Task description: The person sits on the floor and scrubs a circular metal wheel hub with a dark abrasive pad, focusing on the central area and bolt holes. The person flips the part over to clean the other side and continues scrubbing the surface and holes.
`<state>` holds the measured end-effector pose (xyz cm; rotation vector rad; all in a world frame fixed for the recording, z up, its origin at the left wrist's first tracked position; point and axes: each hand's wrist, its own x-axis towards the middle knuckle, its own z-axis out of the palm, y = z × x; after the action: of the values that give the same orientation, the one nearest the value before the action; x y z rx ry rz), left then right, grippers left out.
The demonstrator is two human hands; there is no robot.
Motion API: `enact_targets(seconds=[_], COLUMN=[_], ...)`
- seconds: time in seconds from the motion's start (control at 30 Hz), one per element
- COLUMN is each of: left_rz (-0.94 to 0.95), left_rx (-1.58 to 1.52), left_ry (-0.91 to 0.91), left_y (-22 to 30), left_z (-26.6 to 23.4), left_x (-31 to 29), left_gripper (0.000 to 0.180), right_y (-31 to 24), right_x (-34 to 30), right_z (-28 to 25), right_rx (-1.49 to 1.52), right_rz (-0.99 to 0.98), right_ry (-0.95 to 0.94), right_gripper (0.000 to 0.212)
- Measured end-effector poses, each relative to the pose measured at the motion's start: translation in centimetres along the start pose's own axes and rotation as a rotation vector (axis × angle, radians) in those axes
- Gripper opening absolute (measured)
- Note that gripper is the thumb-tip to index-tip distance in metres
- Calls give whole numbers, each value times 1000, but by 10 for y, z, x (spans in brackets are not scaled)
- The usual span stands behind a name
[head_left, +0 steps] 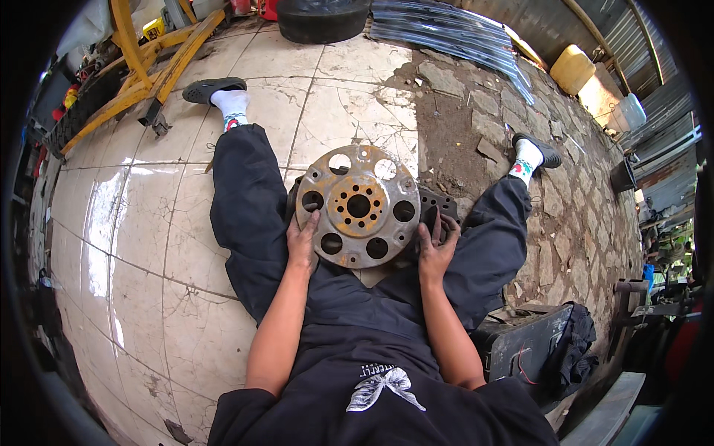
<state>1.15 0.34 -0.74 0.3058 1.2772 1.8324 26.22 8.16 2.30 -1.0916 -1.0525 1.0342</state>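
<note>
A round steel flexplate (357, 241) with a rust-brown centre, a ring of small bolt holes and several larger holes faces up between my thighs. My left hand (301, 241) grips its left rim, thumb on top near a large hole, the other fingers hidden beneath. At the right rim is my right hand (437, 245), its fingers apart and pointing up, the thumb close to the edge; whether it touches the plate I cannot tell. Behind the plate, a dark metal part with small holes (444, 206) sticks out on the right, mostly hidden.
My legs stretch out either side. A yellow steel frame (160, 78) stands far left, a black tyre (323, 21) at the far edge. Corrugated metal sheets (454, 37) lie far right on stone paving. A black case (520, 346) with dark cloth (576, 346) sits by my right hip.
</note>
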Motion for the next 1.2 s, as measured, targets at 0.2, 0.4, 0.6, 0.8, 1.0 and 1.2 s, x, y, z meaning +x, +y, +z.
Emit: enact_targets(seconds=[0.2,0.4,0.6,0.8,1.0,1.2], left_rz=[19,-88,-100,-102,-103,-115], left_rx=[34,137,51,64,68,69], left_ry=[-49,-201,-132,-134,-165,-152], left_y=[-10,-25,-29,-31,-37,-32], left_z=[3,7,30,20,10,10], left_x=[2,12,12,17,24,25], left_gripper=[55,54,44,47,46,42], right_y=[-12,-31,-18,-15,-23,-23], right_x=[-12,18,37,2,1,-17], right_z=[0,12,25,10,23,5], right_rx=[-316,-587,-964,-1348,-1290,-1295], right_rz=[-177,-483,-610,-799,-594,-539], right_ry=[-107,-95,-350,-387,-630,-748], right_gripper=[24,33,60,48,83,86])
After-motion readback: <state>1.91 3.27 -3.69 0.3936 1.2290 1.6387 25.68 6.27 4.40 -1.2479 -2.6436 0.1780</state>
